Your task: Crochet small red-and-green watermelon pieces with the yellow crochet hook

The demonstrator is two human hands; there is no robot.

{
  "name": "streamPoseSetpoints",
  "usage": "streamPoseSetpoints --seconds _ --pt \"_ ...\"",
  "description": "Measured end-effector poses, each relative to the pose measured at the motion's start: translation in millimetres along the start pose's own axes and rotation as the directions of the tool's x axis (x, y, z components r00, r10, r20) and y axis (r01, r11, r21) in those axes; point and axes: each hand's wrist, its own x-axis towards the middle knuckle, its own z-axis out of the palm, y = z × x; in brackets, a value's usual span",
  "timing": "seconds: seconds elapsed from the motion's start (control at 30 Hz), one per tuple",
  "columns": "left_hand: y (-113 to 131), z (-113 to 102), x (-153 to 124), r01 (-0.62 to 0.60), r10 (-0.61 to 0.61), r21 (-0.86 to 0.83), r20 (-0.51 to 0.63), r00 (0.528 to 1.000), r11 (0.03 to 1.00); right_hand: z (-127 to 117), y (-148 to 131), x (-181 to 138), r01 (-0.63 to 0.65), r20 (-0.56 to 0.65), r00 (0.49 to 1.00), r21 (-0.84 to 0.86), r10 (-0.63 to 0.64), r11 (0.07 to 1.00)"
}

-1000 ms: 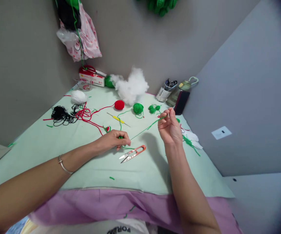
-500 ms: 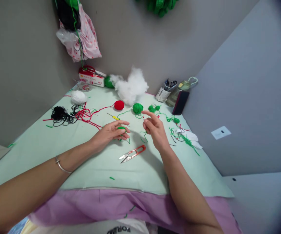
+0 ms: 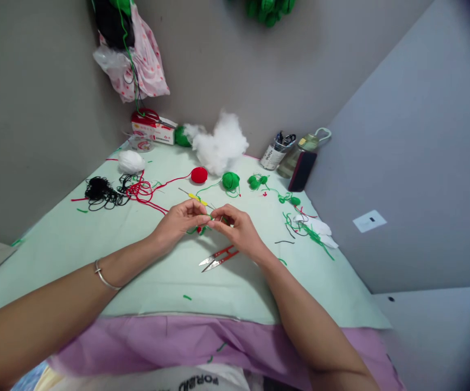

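Observation:
My left hand (image 3: 180, 221) is closed in a pinch on a small green yarn piece (image 3: 203, 231), which has a red spot and hangs partly below the fingers. Close against it, the fingertips of my right hand (image 3: 241, 229) are pinched on green yarn at the piece's edge; the exact grip is mostly covered by fingers. Orange-handled thread snips (image 3: 211, 262) lie on the table under my right wrist, blades pointing left. Just beyond the fingers rests a yellow-handled crochet hook (image 3: 196, 199).
Behind the hands are a red yarn ball (image 3: 198, 175), a green yarn ball (image 3: 230, 181) and white stuffing (image 3: 221, 144). Tangled black yarn (image 3: 100, 191) lies left; green scraps (image 3: 314, 236) lie right. A phone (image 3: 302, 171) leans on a bottle by the wall.
My right hand has come down and left from its raised position, and its fingertips now meet my left hand at the green piece. The snips' handle is now partly covered.

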Motion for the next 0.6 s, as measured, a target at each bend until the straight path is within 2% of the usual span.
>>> streamPoseSetpoints --seconds 0.3,0.47,0.6 --pt "0.4 -0.4 0.9 0.016 -0.018 0.017 0.076 0.997 1.000 -5.0 -3.5 0.6 -0.010 -0.039 0.999 0.019 0.011 1.000" --pt "0.4 -1.3 0.1 0.031 -0.033 0.046 0.051 0.998 0.998 -18.9 -5.2 -0.2 0.056 -0.009 0.998 0.029 -0.056 0.998" --pt "0.8 -1.8 0.0 0.057 -0.063 0.089 0.066 0.996 0.994 -24.9 -1.9 -0.3 0.069 -0.048 0.996 -0.069 -0.073 0.995"
